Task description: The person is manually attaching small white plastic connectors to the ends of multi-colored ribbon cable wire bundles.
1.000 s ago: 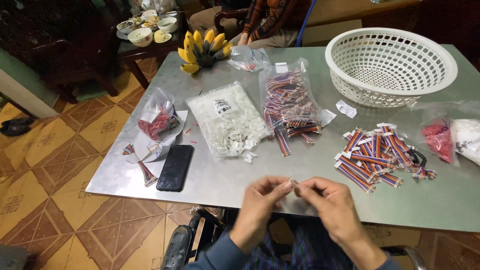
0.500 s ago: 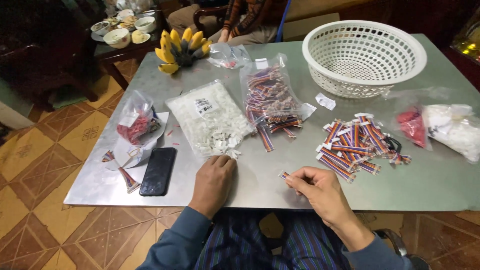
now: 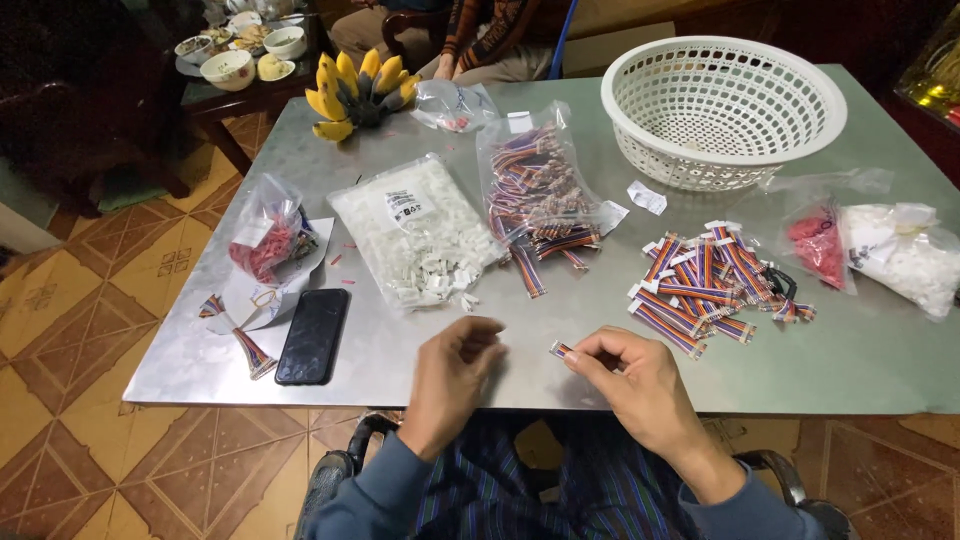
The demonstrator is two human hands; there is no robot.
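Left hand [image 3: 452, 372] lifted; ribbon cable [image 3: 561, 350] pinched in right hand [image 3: 628, 375].

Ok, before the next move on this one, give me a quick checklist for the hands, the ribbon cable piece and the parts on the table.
1. Right hand pinches a short ribbon cable piece between its fingertips: ok.
2. Left hand holds a part: cannot tell, the fingers are curled and nothing shows in them.
3. Open bag of white connectors lies just ahead of the left hand: ok.
4. Pile of ribbon cables lies beside the right hand, apart from it: ok.
5. White basket is upright at the far side of the table, and looks empty: ok.
6. Black phone lies flat, away from both hands: ok.
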